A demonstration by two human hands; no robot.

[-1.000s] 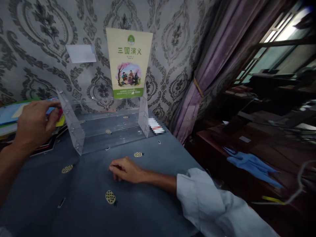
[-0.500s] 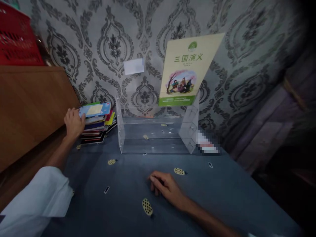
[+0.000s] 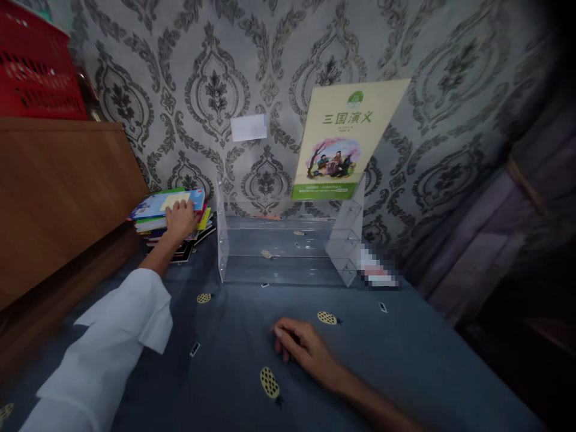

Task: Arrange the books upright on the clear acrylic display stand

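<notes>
My left hand [image 3: 180, 221] is at the front right edge of a light-blue book [image 3: 155, 204], the top one of a stack. Its fingers lie over the cover and the thumb is by the edge; the book's underside is hidden. More books [image 3: 150, 225] with mixed covers lie unevenly below. My right hand [image 3: 303, 345] rests on the dark tablecloth with its fingers loosely curled and nothing seen in them. Beyond it stands a clear acrylic rack [image 3: 279, 261] with stepped shelves. A cream and green book [image 3: 335, 141] leans upright at the rack's upper right.
A wooden cabinet [image 3: 63, 198] with a red basket [image 3: 38, 72] on it borders the left side. Patterned wallpaper [image 3: 216, 90] with a white switch plate [image 3: 249, 128] is behind the rack. A blurred-out item [image 3: 378, 270] lies right of the rack, and a curtain [image 3: 486, 222] hangs further right.
My left hand has moved right, from the blue book's left edge to its front right edge. My right hand stays curled on the table. The view has tilted slightly.
</notes>
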